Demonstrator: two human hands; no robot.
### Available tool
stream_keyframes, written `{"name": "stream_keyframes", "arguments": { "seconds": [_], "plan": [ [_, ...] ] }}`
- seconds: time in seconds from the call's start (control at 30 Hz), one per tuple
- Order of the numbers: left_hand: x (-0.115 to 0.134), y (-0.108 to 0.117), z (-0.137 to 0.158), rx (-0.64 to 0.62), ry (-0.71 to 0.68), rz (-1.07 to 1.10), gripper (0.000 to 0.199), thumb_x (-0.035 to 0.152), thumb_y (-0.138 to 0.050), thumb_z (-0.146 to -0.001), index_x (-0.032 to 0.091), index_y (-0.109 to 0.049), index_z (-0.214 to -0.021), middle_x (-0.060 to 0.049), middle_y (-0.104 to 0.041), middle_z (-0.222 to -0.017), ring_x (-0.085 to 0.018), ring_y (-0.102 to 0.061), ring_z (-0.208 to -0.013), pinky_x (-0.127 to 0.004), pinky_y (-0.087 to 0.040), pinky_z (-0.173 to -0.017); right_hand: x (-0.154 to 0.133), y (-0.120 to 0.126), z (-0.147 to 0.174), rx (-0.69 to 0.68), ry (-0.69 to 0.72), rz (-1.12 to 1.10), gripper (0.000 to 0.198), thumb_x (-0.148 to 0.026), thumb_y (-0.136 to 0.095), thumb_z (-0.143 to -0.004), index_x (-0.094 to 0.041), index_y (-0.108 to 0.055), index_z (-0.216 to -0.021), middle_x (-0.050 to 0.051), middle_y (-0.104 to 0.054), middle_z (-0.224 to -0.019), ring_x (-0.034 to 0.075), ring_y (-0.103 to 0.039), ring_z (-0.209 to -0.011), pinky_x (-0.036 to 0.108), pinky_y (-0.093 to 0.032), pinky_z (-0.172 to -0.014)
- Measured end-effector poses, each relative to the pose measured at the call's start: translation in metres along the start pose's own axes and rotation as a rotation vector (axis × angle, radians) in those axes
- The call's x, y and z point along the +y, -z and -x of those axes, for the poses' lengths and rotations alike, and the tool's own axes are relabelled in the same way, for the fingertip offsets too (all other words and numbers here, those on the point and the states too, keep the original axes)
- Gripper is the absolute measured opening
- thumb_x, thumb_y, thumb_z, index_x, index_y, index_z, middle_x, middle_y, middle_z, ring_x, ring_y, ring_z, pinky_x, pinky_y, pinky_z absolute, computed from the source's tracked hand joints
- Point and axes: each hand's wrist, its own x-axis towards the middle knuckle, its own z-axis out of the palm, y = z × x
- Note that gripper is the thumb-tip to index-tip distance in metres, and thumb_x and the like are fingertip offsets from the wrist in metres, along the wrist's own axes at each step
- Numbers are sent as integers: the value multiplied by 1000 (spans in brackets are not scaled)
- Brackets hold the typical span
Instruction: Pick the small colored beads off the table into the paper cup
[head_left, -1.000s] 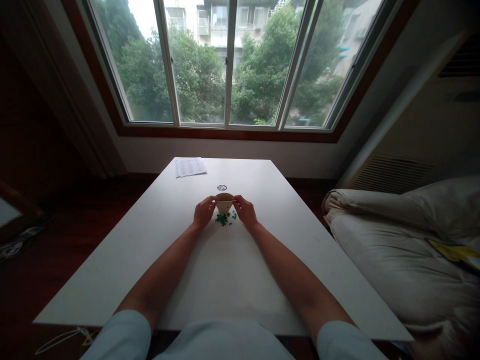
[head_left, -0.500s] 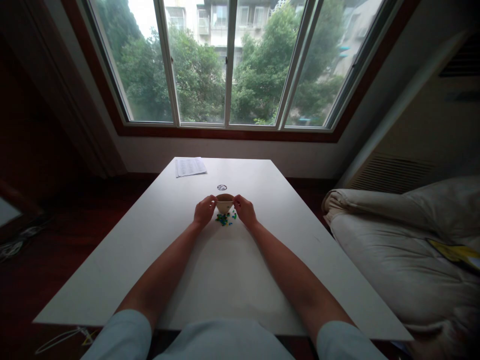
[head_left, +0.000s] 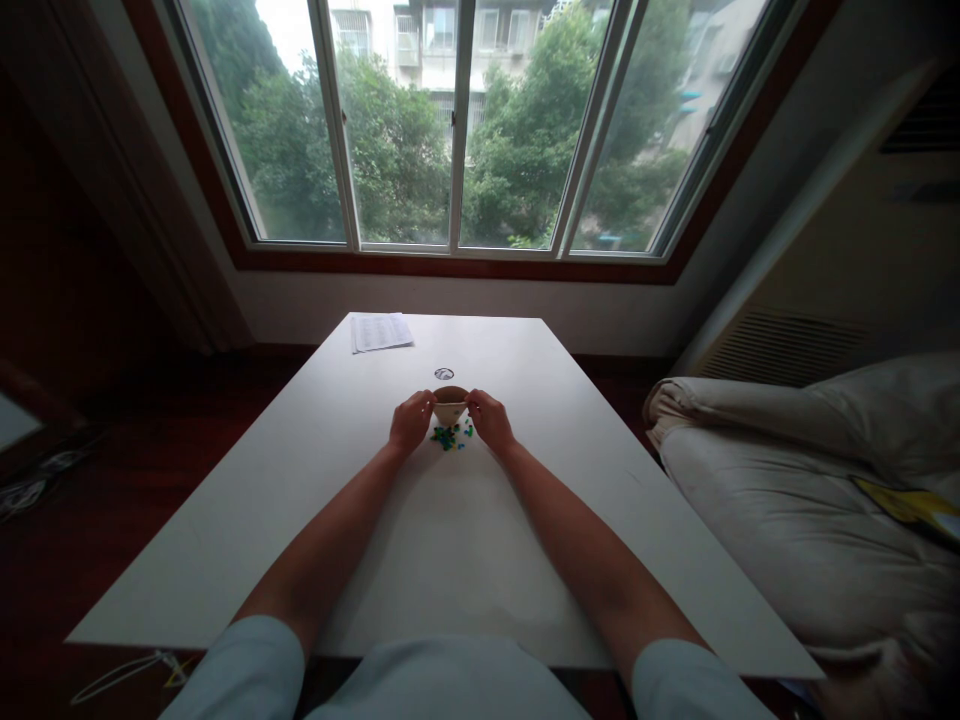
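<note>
While the left hand (head_left: pixel 410 421) and right hand (head_left: pixel 491 420) pinch the bowl (head_left: pixel 450 412), closed on opposite sides | bowl nearer the table's (head_left: pixel 450 560) far edge, midway between side edges | risk: uneven pinch could tip it, scattering the coloured pieces (head_left: pixel 446 438).

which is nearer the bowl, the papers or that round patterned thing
The round patterned thing, just beyond the bowl; the papers lie farther back, left.
</note>
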Motion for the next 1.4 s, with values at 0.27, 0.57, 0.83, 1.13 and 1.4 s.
{"name": "stream_keyframes", "arguments": {
  "seconds": [0.27, 0.57, 0.83, 1.13, 1.4],
  "plan": [
    [-4, -8, 6, -18, 22, 38, 18, 26, -50, -97, 26, -67, -105, -2, -74, -103, -17, -67, -87, -30, -52, -79, 0, -2, 2, -16, 26, -15, 25, -18, -46, -95, -24, -69, -103, 5, -71, -100, 18, -67, -87, 30, -53, -80],
    [-3, -12, 6, -47, 5, 114, 19, 24, -51, -94, 24, -67, -105, -4, -72, -105, -17, -67, -84, -30, -54, -76, -1, 1, 1, -39, 36, -20, 28, -14, -46, -93, -25, -71, -99, 4, -71, -101, 18, -68, -90, 30, -54, -81],
    [-2, -9, 5, -56, 21, 116, 19, 25, -50, -94, 23, -68, -100, -2, -73, -95, -17, -66, -80, -29, -51, -73, 1, 0, 0, -33, 33, -59, 32, -13, -46, -91, -24, -73, -102, 4, -74, -101, 20, -70, -94, 33, -56, -85],
    [-3, -8, 5, -32, 41, 111, 22, 30, -50, -96, 21, -70, -97, -3, -74, -89, -17, -65, -78, -28, -48, -72, 6, -6, 4, -45, -53, -128, 28, -27, -52, -96, -26, -71, -116, 4, -73, -114, 19, -71, -88, 32, -59, -78],
    [2, -8, 8, -45, 67, 107, 19, 32, -52, -95, 21, -68, -100, -3, -73, -93, -16, -65, -81, -25, -48, -70, 2, -6, 4, -28, -45, -98, 22, -30, -54, -97, -25, -73, -108, 4, -74, -106, 19, -71, -89, 32, -58, -82]
  ]
}}
